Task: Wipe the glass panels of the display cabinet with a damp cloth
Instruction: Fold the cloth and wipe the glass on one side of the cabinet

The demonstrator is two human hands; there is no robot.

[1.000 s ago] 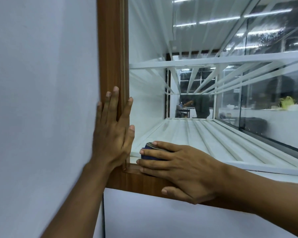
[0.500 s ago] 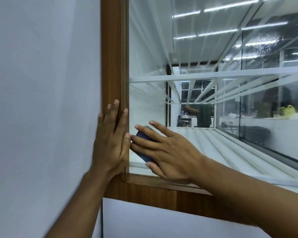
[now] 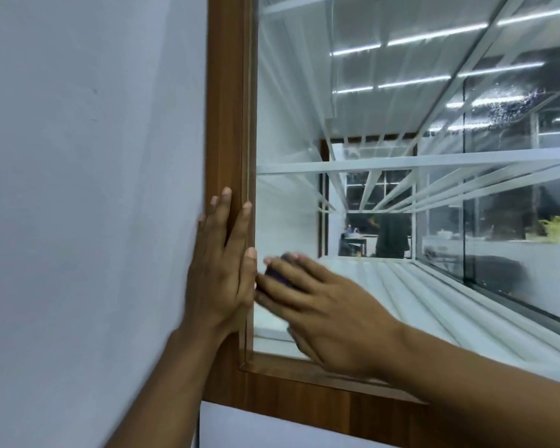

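We are facing a pale wall (image 3: 88,189) filling the left half of the view. To its right we are looking into a display cabinet (image 3: 304,409) through its glass panel (image 3: 291,130), which is reflecting strips of ceiling light. A brown wooden frame (image 3: 228,108) is running up the panel's left edge and along its bottom. Inside, a white shelf (image 3: 401,163) is crossing at mid height, and a ribbed lower shelf (image 3: 417,295) is stretching away beneath it. Our left hand (image 3: 219,276) is lying flat on the upright frame, fingers straight and pointing up, gripping nothing. Our right hand (image 3: 330,313), blurred, is reaching in from the right and pressing on the glass near the panel's lower left corner, just beside the left hand. Its fingers are lying nearly straight over a small dark blue cloth (image 3: 277,273), pinning it to the glass. Only a sliver of the cloth is showing between the fingers.
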